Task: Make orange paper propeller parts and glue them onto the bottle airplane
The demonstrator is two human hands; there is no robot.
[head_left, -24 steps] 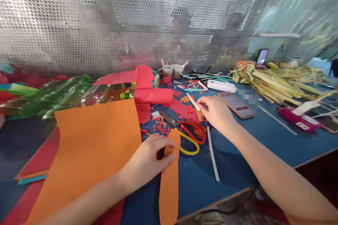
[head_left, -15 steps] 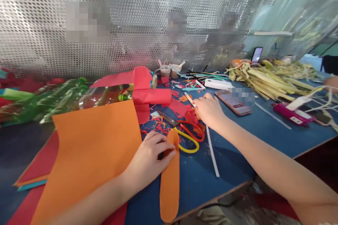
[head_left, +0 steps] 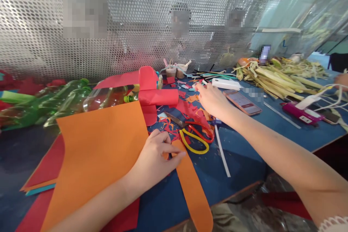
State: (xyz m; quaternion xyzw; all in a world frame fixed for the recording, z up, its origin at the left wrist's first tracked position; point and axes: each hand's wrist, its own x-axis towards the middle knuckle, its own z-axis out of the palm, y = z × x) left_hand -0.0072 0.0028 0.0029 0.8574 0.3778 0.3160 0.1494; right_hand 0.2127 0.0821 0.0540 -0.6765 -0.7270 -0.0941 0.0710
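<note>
My left hand [head_left: 160, 152] pinches the upper end of a long orange strip [head_left: 194, 192] with a rounded end. The strip slants down to the right, past the table's front edge. Scissors [head_left: 194, 139] with one red and one yellow handle loop lie just beyond it, blades among paper scraps. My right hand [head_left: 210, 98] is low over the scraps, fingers bent and close together; what they hold, if anything, is hidden. Below its wrist a thin white strip [head_left: 223, 152] lies on the table. A large orange sheet [head_left: 100, 152] is under and beside my left forearm.
Green plastic bottles [head_left: 65, 98] lie at the left, near a red paper-covered shape [head_left: 157, 96]. Right of my right hand are a phone [head_left: 241, 102], a white oblong device [head_left: 225, 84], dry stalks [head_left: 272, 79] and a magenta power strip [head_left: 301, 114]. Another person's hand [head_left: 341, 79] shows far right.
My right hand has moved forward and left; the white stick that was at its fingers no longer shows. The orange strip has swung, its lower end now farther right.
</note>
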